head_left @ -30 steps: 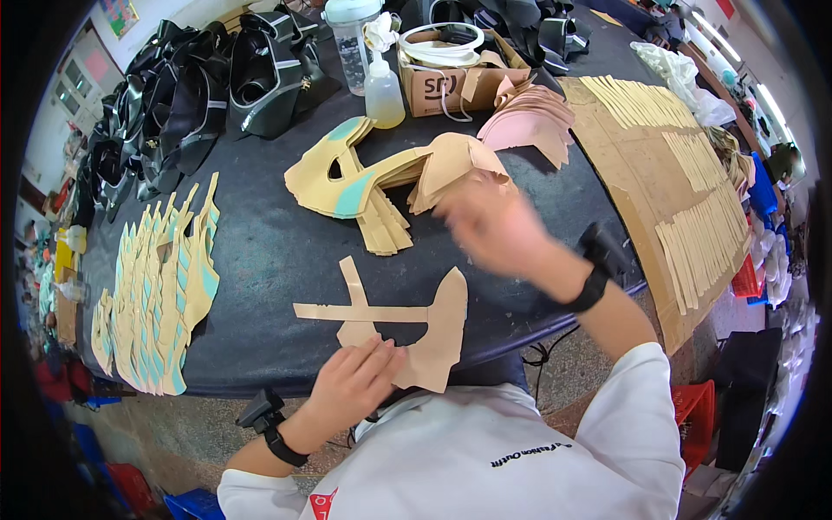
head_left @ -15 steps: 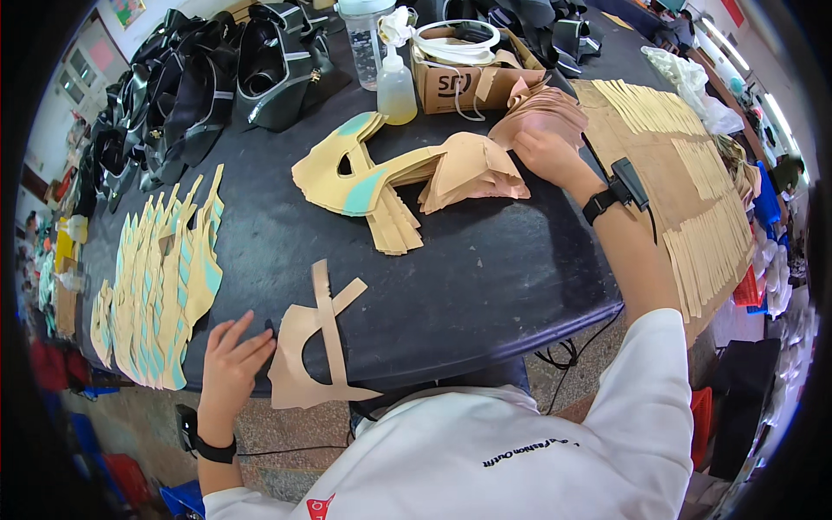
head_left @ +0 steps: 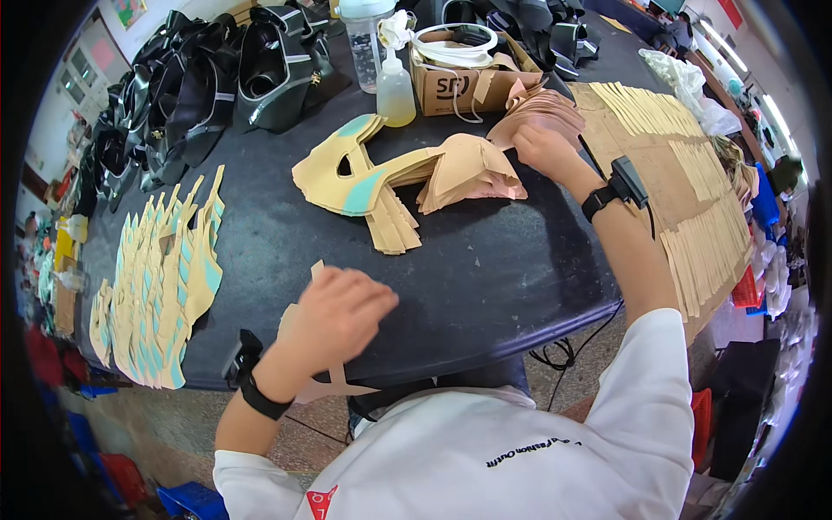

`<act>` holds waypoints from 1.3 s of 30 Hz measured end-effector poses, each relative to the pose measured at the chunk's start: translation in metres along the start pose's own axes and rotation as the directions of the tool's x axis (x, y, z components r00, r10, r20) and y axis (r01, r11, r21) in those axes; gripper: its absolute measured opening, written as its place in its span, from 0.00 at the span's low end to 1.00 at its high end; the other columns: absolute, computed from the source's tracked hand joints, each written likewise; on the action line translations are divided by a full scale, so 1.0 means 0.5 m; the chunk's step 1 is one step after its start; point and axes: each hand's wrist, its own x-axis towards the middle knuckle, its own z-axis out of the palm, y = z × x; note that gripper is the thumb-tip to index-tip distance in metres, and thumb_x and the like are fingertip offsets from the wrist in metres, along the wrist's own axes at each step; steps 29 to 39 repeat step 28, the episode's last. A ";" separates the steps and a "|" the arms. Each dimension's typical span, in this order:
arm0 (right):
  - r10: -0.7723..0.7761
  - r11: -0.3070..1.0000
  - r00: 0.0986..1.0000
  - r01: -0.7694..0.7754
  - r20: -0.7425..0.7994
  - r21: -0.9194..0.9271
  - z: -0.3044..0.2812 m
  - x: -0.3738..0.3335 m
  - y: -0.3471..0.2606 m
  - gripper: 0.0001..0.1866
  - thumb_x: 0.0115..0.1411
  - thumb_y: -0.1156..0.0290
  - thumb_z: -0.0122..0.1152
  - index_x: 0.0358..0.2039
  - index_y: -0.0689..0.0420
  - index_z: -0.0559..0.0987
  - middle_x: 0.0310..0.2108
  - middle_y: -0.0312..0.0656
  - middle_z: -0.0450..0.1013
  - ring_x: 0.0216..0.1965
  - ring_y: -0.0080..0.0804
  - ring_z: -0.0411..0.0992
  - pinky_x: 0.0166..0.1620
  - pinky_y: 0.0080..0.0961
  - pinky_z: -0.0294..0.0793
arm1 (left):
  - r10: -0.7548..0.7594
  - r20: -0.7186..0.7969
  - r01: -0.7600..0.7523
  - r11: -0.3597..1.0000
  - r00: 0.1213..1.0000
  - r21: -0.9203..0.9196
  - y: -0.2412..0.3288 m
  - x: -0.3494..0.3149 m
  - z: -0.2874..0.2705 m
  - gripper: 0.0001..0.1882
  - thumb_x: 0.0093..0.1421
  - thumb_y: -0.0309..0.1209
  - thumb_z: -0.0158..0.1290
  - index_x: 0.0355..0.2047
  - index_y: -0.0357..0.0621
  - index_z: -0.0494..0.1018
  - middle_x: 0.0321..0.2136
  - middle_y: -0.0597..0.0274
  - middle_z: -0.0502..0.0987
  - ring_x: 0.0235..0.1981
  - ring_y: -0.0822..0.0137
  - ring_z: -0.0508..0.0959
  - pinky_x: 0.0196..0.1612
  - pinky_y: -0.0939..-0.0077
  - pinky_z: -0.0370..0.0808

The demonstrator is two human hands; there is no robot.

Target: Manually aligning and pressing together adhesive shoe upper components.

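Observation:
My right hand (head_left: 546, 149) is at the far right, its fingers pinched on the edge of a fanned stack of pinkish-brown shoe lining pieces (head_left: 539, 117). Above the table's near edge hovers my left hand (head_left: 342, 314), slightly blurred, fingers loosely outstretched with nothing visible in them. Beneath it lies a flat beige lining piece with straps (head_left: 334, 389), largely hidden by the hand and wrist. In the middle sit a stack of yellowish cut pieces with light-blue patches (head_left: 360, 178) and a pile of folded peach pieces (head_left: 472, 169).
Overlapping yellow and blue pieces (head_left: 165, 286) cover the table's left side. Black shoe uppers (head_left: 186, 95) are heaped behind them. A squeeze bottle (head_left: 397, 91), a clear jug (head_left: 364, 48) and a cardboard box (head_left: 438, 91) stand at the back. Rows of strips lie on a brown board (head_left: 637, 165) at right.
My left hand has moved right and up from the table's left near edge, passing over the beige strapped piece. The right hand remains at the pinkish-brown stack.

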 end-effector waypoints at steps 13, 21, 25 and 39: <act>0.714 -0.030 0.680 -0.205 0.164 0.978 -0.282 0.044 -0.111 0.08 0.65 0.71 0.47 0.40 0.61 0.68 0.31 0.42 0.73 0.37 0.26 0.74 0.38 0.25 0.73 | -0.745 -0.104 0.603 0.605 0.659 -0.520 -0.205 -0.036 0.052 0.15 0.59 0.21 0.47 0.48 0.39 0.70 0.28 0.59 0.78 0.29 0.71 0.78 0.34 0.80 0.73; 0.023 -0.191 0.920 -0.381 0.392 0.905 -0.324 0.070 -0.256 0.20 0.60 0.53 0.54 0.38 0.59 0.76 0.35 0.40 0.73 0.42 0.31 0.69 0.48 0.27 0.63 | -0.677 -0.165 0.520 0.678 0.717 -0.519 -0.177 -0.019 0.037 0.11 0.53 0.25 0.56 0.38 0.40 0.72 0.30 0.60 0.75 0.31 0.69 0.74 0.35 0.78 0.69; -0.018 0.702 0.957 -0.193 0.288 0.686 -0.304 0.066 -0.315 0.26 0.46 0.48 0.63 0.39 0.56 0.77 0.40 0.38 0.71 0.50 0.37 0.63 0.56 0.37 0.52 | -0.381 0.114 0.397 0.863 0.917 -0.312 -0.150 -0.023 0.006 0.18 0.42 0.37 0.66 0.30 0.46 0.72 0.38 0.60 0.68 0.42 0.58 0.66 0.49 0.69 0.62; 0.054 0.942 0.986 -0.104 0.160 0.319 -0.282 0.059 -0.372 0.30 0.39 0.46 0.66 0.40 0.53 0.77 0.49 0.36 0.68 0.60 0.36 0.55 0.61 0.46 0.41 | -0.398 0.269 0.456 0.866 0.877 -0.207 -0.127 -0.025 -0.001 0.19 0.42 0.38 0.67 0.30 0.47 0.72 0.41 0.58 0.66 0.45 0.59 0.65 0.50 0.64 0.61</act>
